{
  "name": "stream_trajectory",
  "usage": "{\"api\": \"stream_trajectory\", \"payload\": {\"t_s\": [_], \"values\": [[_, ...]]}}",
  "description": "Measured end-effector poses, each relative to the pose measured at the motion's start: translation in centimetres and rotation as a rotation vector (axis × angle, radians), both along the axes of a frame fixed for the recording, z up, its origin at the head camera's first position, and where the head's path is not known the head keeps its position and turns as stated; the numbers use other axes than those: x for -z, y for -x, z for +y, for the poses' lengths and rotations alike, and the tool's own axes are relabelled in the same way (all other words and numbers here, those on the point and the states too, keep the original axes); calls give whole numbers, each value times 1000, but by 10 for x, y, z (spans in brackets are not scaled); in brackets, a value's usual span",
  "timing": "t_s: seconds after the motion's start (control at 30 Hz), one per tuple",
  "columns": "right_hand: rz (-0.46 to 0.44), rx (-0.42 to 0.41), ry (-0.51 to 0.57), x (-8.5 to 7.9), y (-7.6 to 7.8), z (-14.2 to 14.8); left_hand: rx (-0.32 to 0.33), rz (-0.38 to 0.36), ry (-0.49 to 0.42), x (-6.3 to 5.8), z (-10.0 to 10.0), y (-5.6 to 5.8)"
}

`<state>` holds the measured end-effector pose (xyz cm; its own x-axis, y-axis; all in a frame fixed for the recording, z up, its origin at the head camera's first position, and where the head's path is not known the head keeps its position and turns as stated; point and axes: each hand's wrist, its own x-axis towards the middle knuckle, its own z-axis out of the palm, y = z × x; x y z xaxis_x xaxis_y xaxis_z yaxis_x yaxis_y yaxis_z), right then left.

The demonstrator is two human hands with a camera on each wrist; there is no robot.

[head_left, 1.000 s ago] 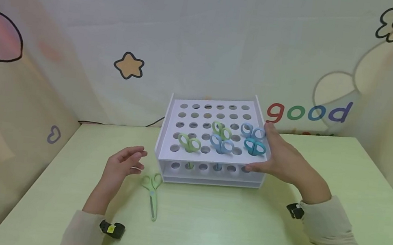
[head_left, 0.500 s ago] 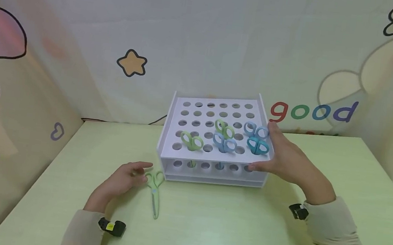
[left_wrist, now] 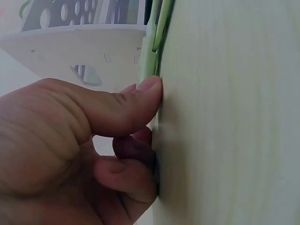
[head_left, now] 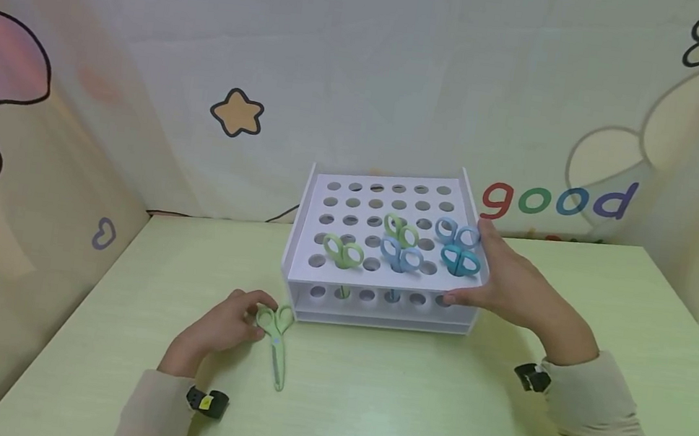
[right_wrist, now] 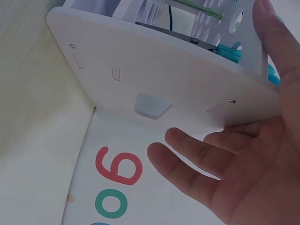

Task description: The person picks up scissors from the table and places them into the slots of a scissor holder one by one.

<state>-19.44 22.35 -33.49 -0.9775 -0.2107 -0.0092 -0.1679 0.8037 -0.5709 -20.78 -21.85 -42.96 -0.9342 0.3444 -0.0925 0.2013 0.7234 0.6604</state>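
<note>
Green scissors lie on the table at the rack's front left corner, handles away from the person. My left hand pinches one handle loop; in the left wrist view the thumb presses on the green handle. The white holed rack stands in the middle. My right hand rests at its right side, thumb on the front edge, fingers extended along the side panel. In the rack stand green scissors, another green pair, light blue scissors, another light blue pair and teal scissors.
The pale yellow-green table reaches back to a printed curtain. A dark cord runs behind the rack's left side. Several rack holes hold nothing, mostly in the back rows.
My left hand has come down and right from above the table to the green scissors and taken a handle loop. My right hand stays at the rack.
</note>
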Motion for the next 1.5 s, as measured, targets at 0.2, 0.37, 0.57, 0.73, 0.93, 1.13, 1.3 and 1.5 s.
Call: {"api": "stream_trajectory", "payload": {"t_s": [0.2,0.37,0.57,0.73,0.93,1.13,1.3,1.5], "values": [[-7,-3,23,0,-1,0,37,-23,-1,-4,-1,0],[-3,-5,19,1,-1,1,112,-67,-146,-10,-8,0],[3,-5,16,0,-1,2,160,-194,-428,-12,-17,4],[6,-8,22,1,-1,2,162,-247,-594,-15,-20,5],[6,-8,24,1,-1,2,124,-208,-642,-20,-21,2],[21,-7,7,-1,-2,1,70,-141,-647,-26,-22,1],[28,-7,8,-2,-2,0,47,-81,-655,-32,-24,0],[25,-3,27,-1,-3,0,24,2,-629,-43,-26,-4]]}}
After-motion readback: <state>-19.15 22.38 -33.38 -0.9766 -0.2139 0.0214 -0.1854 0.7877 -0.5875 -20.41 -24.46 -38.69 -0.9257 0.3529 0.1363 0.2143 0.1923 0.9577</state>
